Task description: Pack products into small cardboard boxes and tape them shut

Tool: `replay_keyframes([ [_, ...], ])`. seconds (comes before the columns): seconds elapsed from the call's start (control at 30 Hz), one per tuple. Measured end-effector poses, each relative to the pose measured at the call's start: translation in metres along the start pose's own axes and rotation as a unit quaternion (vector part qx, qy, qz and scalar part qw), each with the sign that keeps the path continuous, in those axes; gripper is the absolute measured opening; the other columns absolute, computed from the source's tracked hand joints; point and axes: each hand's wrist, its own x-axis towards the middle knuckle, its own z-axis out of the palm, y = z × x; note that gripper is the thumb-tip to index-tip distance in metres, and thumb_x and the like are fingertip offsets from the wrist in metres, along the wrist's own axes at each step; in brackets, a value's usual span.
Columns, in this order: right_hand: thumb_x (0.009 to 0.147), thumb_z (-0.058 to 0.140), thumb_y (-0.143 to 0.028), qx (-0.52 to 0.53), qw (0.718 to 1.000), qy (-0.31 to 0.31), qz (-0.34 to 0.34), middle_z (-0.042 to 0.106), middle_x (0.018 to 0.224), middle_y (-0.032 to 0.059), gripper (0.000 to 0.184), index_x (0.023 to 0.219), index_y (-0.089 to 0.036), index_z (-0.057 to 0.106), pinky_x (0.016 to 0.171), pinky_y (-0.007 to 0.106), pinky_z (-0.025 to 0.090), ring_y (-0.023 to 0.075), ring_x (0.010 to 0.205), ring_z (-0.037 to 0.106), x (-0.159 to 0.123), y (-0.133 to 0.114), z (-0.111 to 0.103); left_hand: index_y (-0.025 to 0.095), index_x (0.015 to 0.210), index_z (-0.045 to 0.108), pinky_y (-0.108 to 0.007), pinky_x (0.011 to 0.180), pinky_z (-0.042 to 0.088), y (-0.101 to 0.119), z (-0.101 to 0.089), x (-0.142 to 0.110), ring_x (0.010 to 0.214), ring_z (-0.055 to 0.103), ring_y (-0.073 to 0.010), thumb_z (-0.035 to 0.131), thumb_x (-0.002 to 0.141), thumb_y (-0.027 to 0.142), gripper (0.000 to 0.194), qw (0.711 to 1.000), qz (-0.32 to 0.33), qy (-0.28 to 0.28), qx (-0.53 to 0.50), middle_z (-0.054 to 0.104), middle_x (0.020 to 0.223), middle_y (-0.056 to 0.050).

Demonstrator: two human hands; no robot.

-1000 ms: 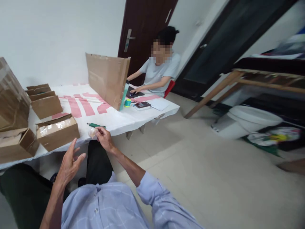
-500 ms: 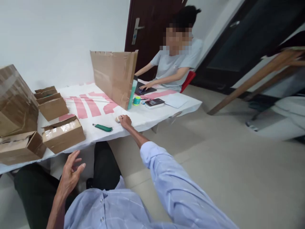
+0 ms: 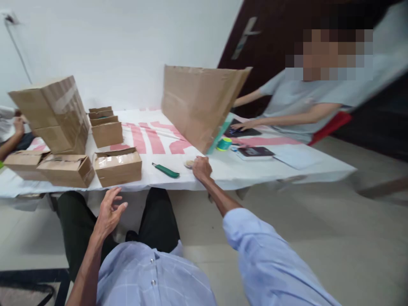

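1. White-covered table (image 3: 219, 182) in front of you, pale wall (image 3: 127, 46) behind it.
2. Your right hand (image 3: 202, 168) is on the table near the front edge, fingers curled at a small pale thing (image 3: 189, 164). That thing sits just left of your knuckles, too blurry to name; can't tell if you're gripping it or just touching it.
3. Your left hand (image 3: 110, 213) is off the table, fingers loose and spread, nothing in them, just below an open-topped box (image 3: 117, 169).
4. Green cutter (image 3: 166, 171) lies between that box and your right hand.
5. Further out: big cardboard panel (image 3: 197, 102) standing up, green tape roll (image 3: 224, 143) beside it, co-worker (image 3: 296, 112) seated to the right.
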Motion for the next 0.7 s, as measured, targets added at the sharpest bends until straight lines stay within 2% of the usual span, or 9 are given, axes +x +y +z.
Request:
replay_keyframes([
  [0.1, 0.103, 0.037, -0.035, 0.013, 1.0, 0.02, -0.007, 0.067, 0.121, 0.0221, 0.045, 0.118, -0.012, 0.073, 0.097, 0.044, 0.053, 0.0297, 0.104, 0.066, -0.008, -0.018, 0.012, 0.023, 0.137, 0.068, -0.036, 0.077, 0.066, -0.003, -0.015, 0.004, 0.11, 0.075, -0.0273, 0.073, 0.089, 0.041, 0.052, 0.998, 0.006, 0.056, 0.021, 0.061, 0.148, -0.015],
  [0.23, 0.103, 0.047, -0.051, 0.104, 0.988, 0.007, -0.117, 0.071, 0.111, 0.0175, 0.044, 0.107, -0.017, 0.076, 0.092, 0.046, 0.057, 0.0269, 0.087, 0.066, -0.022, -0.064, 0.033, 0.022, 0.144, 0.061, -0.04, 0.087, 0.066, -0.015, -0.036, 0.028, 0.125, 0.069, -0.0316, 0.076, 0.086, 0.04, 0.062, 0.987, 0.02, 0.154, 0.051, 0.06, 0.145, -0.016],
  [0.3, 0.102, 0.051, -0.062, 0.153, 0.973, -0.023, -0.172, 0.071, 0.11, 0.0163, 0.051, 0.107, -0.018, 0.077, 0.09, 0.046, 0.059, 0.0264, 0.087, 0.067, -0.028, -0.091, 0.042, 0.021, 0.148, 0.057, -0.044, 0.096, 0.064, -0.023, -0.046, 0.046, 0.133, 0.066, -0.034, 0.079, 0.084, 0.04, 0.071, 0.983, 0.016, 0.173, 0.055, 0.059, 0.148, -0.017],
  [0.4, 0.097, 0.056, -0.073, 0.207, 0.95, -0.092, -0.214, 0.071, 0.123, 0.0169, 0.061, 0.121, -0.019, 0.076, 0.087, 0.045, 0.061, 0.0277, 0.097, 0.071, -0.036, -0.125, 0.054, 0.02, 0.153, 0.051, -0.05, 0.106, 0.059, -0.034, -0.056, 0.075, 0.141, 0.061, -0.0385, 0.085, 0.08, 0.038, 0.083, 0.987, -0.016, 0.155, 0.038, 0.057, 0.156, -0.022],
  [0.47, 0.094, 0.06, -0.074, 0.233, 0.939, -0.134, -0.213, 0.07, 0.131, 0.0184, 0.068, 0.131, -0.019, 0.073, 0.089, 0.046, 0.062, 0.0295, 0.105, 0.072, -0.041, -0.14, 0.062, 0.018, 0.154, 0.05, -0.053, 0.109, 0.057, -0.042, -0.059, 0.09, 0.144, 0.058, -0.0409, 0.088, 0.074, 0.034, 0.09, 0.99, -0.047, 0.131, 0.011, 0.054, 0.159, -0.024],
  [0.57, 0.089, 0.066, -0.071, 0.264, 0.928, -0.189, -0.184, 0.071, 0.135, 0.0194, 0.073, 0.139, -0.018, 0.07, 0.093, 0.047, 0.061, 0.0297, 0.108, 0.072, -0.047, -0.151, 0.071, 0.014, 0.152, 0.051, -0.053, 0.114, 0.054, -0.055, -0.062, 0.103, 0.144, 0.059, -0.0404, 0.085, 0.068, 0.025, 0.091, 0.993, -0.055, 0.09, -0.049, 0.058, 0.156, -0.025],
  [0.7, 0.089, 0.065, -0.064, 0.293, 0.912, -0.237, -0.164, 0.074, 0.132, 0.0178, 0.07, 0.14, -0.017, 0.069, 0.094, 0.045, 0.061, 0.0275, 0.104, 0.073, -0.056, -0.152, 0.073, 0.015, 0.141, 0.061, -0.054, 0.118, 0.052, -0.065, -0.066, 0.105, 0.137, 0.065, -0.0352, 0.071, 0.066, 0.017, 0.076, 0.99, -0.047, 0.077, -0.107, 0.068, 0.145, -0.019],
])
